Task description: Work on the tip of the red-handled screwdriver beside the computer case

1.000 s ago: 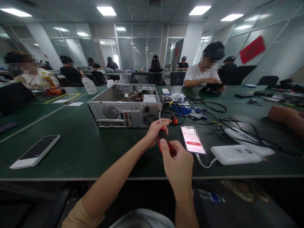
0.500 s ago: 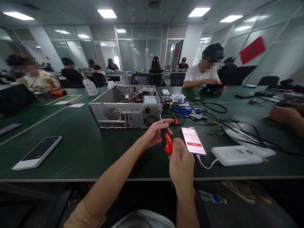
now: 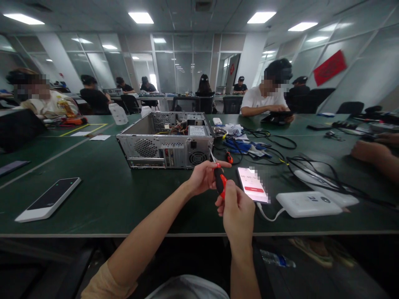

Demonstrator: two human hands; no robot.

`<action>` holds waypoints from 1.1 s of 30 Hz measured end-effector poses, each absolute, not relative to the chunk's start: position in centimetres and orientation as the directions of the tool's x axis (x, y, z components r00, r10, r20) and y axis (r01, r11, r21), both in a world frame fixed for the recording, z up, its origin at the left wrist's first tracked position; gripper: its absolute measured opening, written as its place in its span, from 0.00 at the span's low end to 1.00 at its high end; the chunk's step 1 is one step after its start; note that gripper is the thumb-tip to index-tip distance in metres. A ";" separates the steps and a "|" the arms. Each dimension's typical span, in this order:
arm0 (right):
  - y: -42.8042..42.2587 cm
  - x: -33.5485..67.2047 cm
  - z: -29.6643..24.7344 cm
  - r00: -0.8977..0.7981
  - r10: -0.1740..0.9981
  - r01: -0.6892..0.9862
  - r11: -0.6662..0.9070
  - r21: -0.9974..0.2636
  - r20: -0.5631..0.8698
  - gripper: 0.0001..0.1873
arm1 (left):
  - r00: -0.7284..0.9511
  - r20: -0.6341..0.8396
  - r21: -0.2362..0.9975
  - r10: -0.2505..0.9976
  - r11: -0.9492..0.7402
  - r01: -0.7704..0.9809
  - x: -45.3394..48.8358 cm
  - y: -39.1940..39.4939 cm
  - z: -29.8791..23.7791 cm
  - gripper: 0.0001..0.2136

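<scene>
A screwdriver [image 3: 220, 182] with a red and black handle slants up and away from me. Its metal shaft points at the right rear corner of an open computer case [image 3: 174, 141], and the tip appears to meet the panel beside the round fan grille. Closed around the handle's lower end is my right hand [image 3: 239, 205]. Higher up, my left hand [image 3: 202, 177] steadies the handle near the shaft between thumb and fingers, its index finger stretched across. Inside the case, cables and a silver power supply [image 3: 198, 131] show from above.
A lit phone [image 3: 254, 185] lies right of my hands, wired to a white power bank [image 3: 311, 204]. Black cables [image 3: 327, 166], blue gloves [image 3: 246, 147] and another red-black tool [image 3: 229, 157] lie farther right. A white device [image 3: 50, 199] rests left. Co-workers sit around.
The screwdriver handle has turned, showing a different red and black side. My right hand's fingers have curled farther around its end. The computer case has stayed put.
</scene>
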State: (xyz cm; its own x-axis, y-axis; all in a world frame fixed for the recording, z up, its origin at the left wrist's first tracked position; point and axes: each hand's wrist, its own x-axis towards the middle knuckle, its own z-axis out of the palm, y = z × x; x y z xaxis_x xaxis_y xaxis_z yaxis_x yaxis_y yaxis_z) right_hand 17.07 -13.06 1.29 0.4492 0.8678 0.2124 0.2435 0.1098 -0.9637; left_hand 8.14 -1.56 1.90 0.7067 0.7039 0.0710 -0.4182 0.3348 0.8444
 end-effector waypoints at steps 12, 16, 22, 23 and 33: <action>-14.2 18.8 2.3 0.348 0.862 0.440 0.196 -0.876 0.368 0.30 | 0.686 0.028 0.891 0.727 0.293 -0.348 7.7 -0.7 1.4 0.14; -14.0 17.7 2.4 0.389 0.834 0.431 0.211 -0.878 0.391 0.23 | 0.612 0.014 0.901 0.791 0.256 -0.350 7.9 -0.7 1.2 0.19; -13.5 17.3 2.0 0.350 0.867 0.557 0.112 -0.823 0.354 0.23 | 0.512 0.039 0.928 0.858 0.159 -0.337 8.0 -0.3 1.1 0.23; -13.4 17.4 1.8 0.344 0.880 0.527 0.107 -0.843 0.326 0.24 | 0.503 0.041 0.929 0.863 0.153 -0.338 8.0 -0.2 1.0 0.24; -12.2 15.3 1.0 0.206 0.978 -0.012 0.042 -0.999 0.038 0.34 | 0.605 0.110 0.879 0.789 0.207 -0.429 8.0 -0.4 0.9 0.17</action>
State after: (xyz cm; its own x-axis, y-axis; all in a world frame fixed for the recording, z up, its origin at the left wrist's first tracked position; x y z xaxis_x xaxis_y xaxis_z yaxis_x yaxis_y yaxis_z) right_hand 15.31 -12.24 1.04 0.2064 0.9777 0.0382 -0.0117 0.0415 -0.9991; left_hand 8.00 -0.41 0.91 0.6051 0.7886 0.1095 -0.4293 0.2073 0.8791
